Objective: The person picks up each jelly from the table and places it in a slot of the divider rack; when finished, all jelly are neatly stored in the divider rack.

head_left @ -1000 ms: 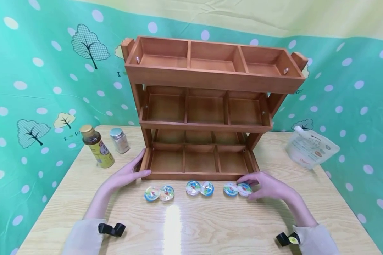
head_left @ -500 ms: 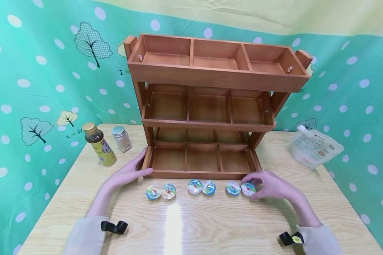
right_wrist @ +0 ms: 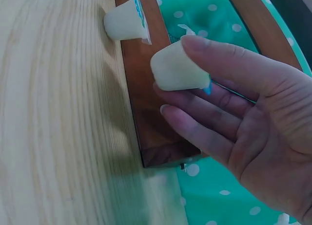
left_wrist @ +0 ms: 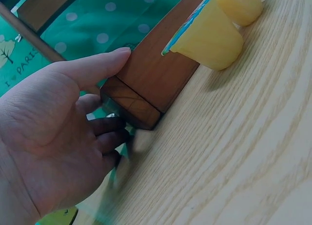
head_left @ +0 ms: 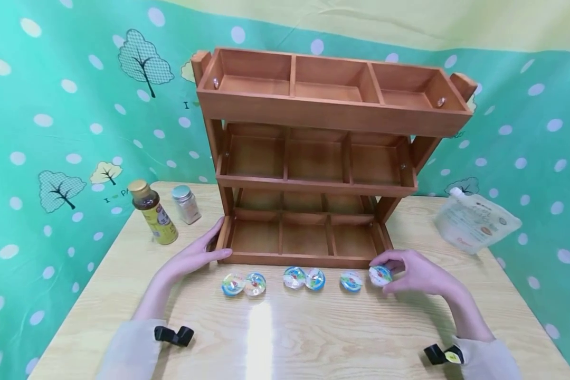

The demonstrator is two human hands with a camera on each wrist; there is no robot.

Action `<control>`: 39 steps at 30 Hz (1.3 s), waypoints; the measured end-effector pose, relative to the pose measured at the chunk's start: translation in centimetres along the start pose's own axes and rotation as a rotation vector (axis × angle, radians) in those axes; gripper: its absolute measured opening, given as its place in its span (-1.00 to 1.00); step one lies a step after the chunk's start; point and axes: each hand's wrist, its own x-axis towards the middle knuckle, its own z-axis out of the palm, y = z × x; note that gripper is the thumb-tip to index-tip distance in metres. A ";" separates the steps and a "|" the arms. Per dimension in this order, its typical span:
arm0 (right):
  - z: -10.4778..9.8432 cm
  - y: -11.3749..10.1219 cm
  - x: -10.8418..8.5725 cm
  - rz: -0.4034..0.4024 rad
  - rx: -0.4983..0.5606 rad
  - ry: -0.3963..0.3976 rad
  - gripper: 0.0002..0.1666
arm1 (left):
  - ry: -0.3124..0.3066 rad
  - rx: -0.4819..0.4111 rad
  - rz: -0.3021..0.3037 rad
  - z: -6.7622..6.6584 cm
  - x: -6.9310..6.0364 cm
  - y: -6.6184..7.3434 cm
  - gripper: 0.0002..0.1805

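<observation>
Far left on the counter [head_left: 323,335]: gold-capped bottle [head_left: 158,215], then blue-lidded jar [head_left: 187,205]. Left hand [head_left: 192,258] next, grip spread wide round the near left corner of the wooden rack [head_left: 334,117], thumb on the lowest tray's front board, fingers bent at its end. Along the front of that tray: first cup pair [head_left: 247,284], second cup pair [head_left: 309,278], lone cup [head_left: 351,281]. Then the held cup [head_left: 379,275], near the tray's right corner, pinched in the right hand's [head_left: 420,272] grip, thumb and fingers parted by the cup's width; contact with counter hard to judge. Far right, spouted pouch [head_left: 477,220].
</observation>
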 end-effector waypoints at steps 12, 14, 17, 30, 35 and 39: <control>0.3 -1.8 2.7 -0.034 0.088 0.095 -0.46 | -0.005 -0.001 -0.010 0.0 0.1 0.1 0.05; 0.5 -2.1 3.4 -0.045 0.104 0.108 -0.46 | -0.006 -0.004 -0.011 0.0 0.2 0.1 0.05; 0.7 -2.8 4.6 -0.061 0.106 0.126 -0.46 | -0.009 -0.014 -0.015 0.0 0.2 0.0 0.05; 2.6 -7.1 11.6 -0.073 0.123 0.122 -0.44 | -0.015 -0.042 -0.056 0.2 0.2 0.3 0.07; 3.6 -8.8 14.8 -0.092 0.112 0.105 -0.42 | -0.013 -0.038 -0.048 0.2 0.3 0.4 0.07; 4.6 -10.1 17.6 -0.120 0.095 0.087 -0.36 | -0.016 -0.037 -0.036 0.1 0.2 0.3 0.08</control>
